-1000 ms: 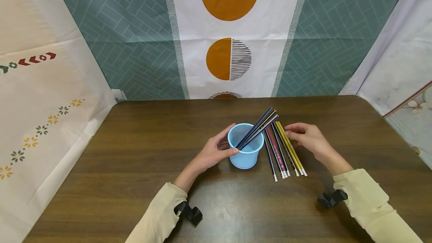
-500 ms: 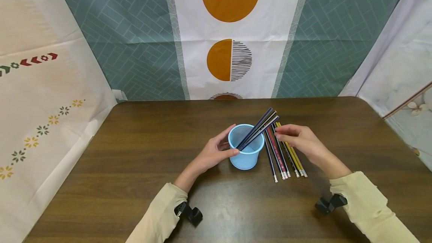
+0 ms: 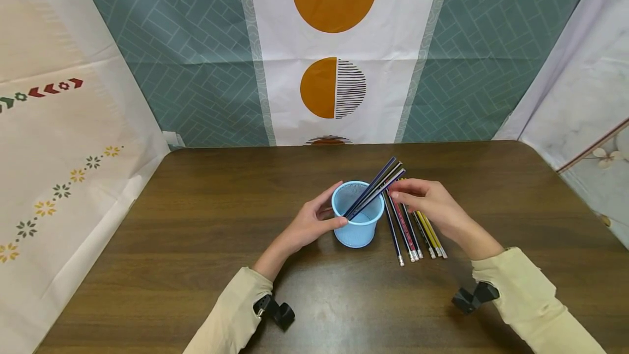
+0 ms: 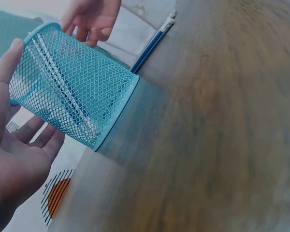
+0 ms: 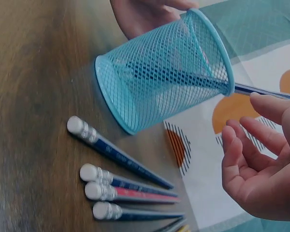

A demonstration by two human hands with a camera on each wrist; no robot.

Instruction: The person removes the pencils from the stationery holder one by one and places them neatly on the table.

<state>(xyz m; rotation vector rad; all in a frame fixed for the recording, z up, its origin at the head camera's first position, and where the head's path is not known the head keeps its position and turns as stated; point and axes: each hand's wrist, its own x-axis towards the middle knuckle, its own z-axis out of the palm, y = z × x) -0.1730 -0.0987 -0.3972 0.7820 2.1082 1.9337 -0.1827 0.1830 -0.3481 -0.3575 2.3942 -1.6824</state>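
Note:
My left hand [image 3: 308, 224] grips a light blue mesh pencil cup [image 3: 355, 235], thumb at the near rim and fingers at the far left side. Several dark pencils [image 3: 374, 189] lean in the cup toward the upper right. Just right of the cup, a row of pencils [image 3: 404, 231] lies on the table, with dark, red and yellow barrels and white erasers toward me. Over their far ends hovers my right hand [image 3: 434, 205], which hides those ends. In the right wrist view its fingers [image 5: 237, 147] are loosely bent and hold nothing.
The brown wooden table [image 3: 196, 223] stretches out on both sides. Patterned cloths [image 3: 206, 70] hang behind it and at the sides. A black camera [image 3: 275, 310] is strapped at each wrist.
My right hand has moved left across the row, from beside the yellow pencils to near the cup. The left hand and cup have stayed in place.

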